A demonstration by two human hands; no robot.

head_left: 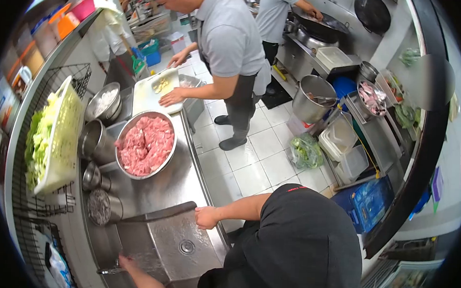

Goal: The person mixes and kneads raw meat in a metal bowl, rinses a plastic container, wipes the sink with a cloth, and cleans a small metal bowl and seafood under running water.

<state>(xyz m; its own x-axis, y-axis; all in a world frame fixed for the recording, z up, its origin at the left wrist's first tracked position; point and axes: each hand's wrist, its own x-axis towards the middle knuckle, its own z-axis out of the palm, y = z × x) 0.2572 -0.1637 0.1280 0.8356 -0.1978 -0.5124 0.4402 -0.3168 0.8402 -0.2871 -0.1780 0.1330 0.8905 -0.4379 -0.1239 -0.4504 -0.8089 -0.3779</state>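
A narrow kitchen with a white tiled floor [263,163] surrounds a long steel surface [185,180], with a sink [172,231] set into its near end. The tap [109,270] reaches over the sink at the wall side, and water [144,259] sprays into the basin. The left hand [126,264] is right beside the tap; its fingers are too blurred to tell whether its grip is around the metal or free. The right hand [206,217] is at the sink's front edge, its grip curled into a loose fist with nothing showing in it. The tap looks rigid and firmly fixed, likely slick when wet, so it would be best held close to its base. Just past the sink stand a metal pot [115,209] and, farther along, a wide bowl [175,144] heaped with minced meat [147,144], soft and probably heavy, better lifted by the rim from both sides. Beyond it, a co-worker [229,43] bends over a cutting board [141,98]; a basket [64,147] of greens [39,141] is by the wall.
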